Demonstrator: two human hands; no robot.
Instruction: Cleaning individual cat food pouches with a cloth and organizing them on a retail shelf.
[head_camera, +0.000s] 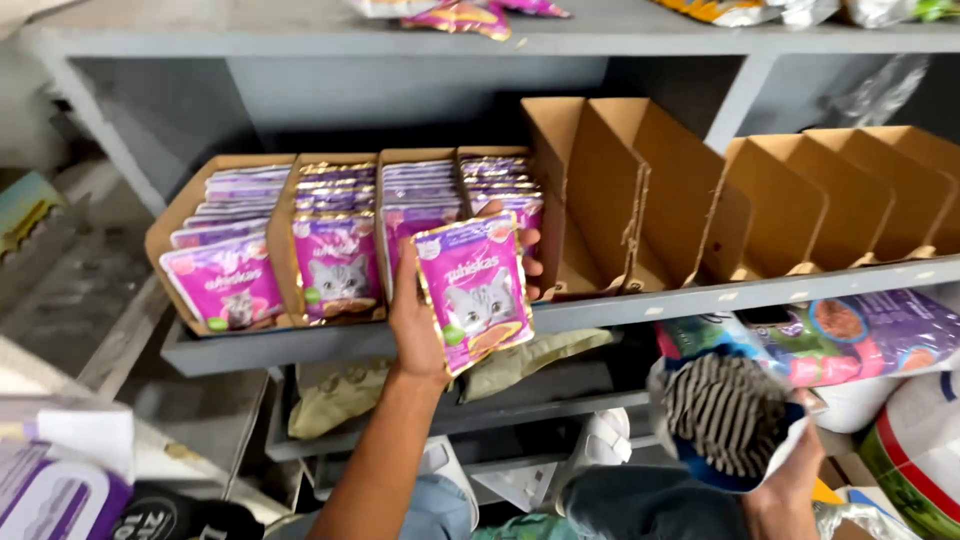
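Hands w/ cat food pouch at a shelf

Lower right: right hand (790, 480), grip shut on a striped bag (725, 415). Mid frame: left hand (425, 310), grip clamped on a purple pouch (475, 290), just in front of the box (505, 215) of pouches on the grey shelf (640, 305).

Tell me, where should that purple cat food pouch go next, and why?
Probably tuck the purple pouch, held by the left hand, into the fourth cardboard tray just behind it: that tray already holds matching pouches, while the trays to its right stand empty.
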